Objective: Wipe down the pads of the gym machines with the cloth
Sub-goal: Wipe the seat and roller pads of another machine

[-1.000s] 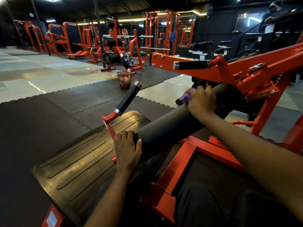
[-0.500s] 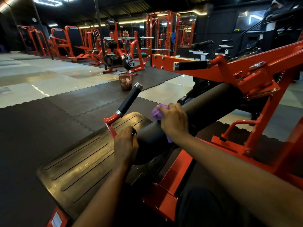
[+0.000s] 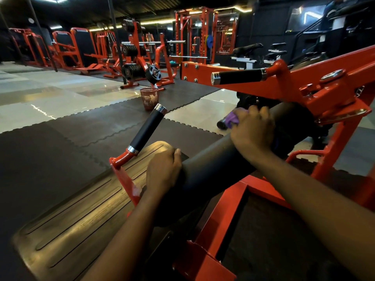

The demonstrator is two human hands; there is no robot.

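A long black roller pad (image 3: pixel 213 165) runs diagonally across an orange gym machine (image 3: pixel 324 82). My left hand (image 3: pixel 162 171) grips the pad's near end, fingers curled over it. My right hand (image 3: pixel 251 132) sits farther up the pad, holding a purple cloth (image 3: pixel 233 118) against the top of it. Only a bunched corner of the cloth shows past my fingers.
A ribbed black foot platform (image 3: pixel 77 218) lies to the left below the pad. Two black handles (image 3: pixel 146 128) (image 3: pixel 237 77) stick out of the orange frame. A mesh bin (image 3: pixel 149 98) stands on the floor mats. Weight racks and other orange machines (image 3: pixel 138 57) fill the back.
My right hand with the cloth has slid back up the roller pad, away from my left hand. The left hand stays on the pad's near end.
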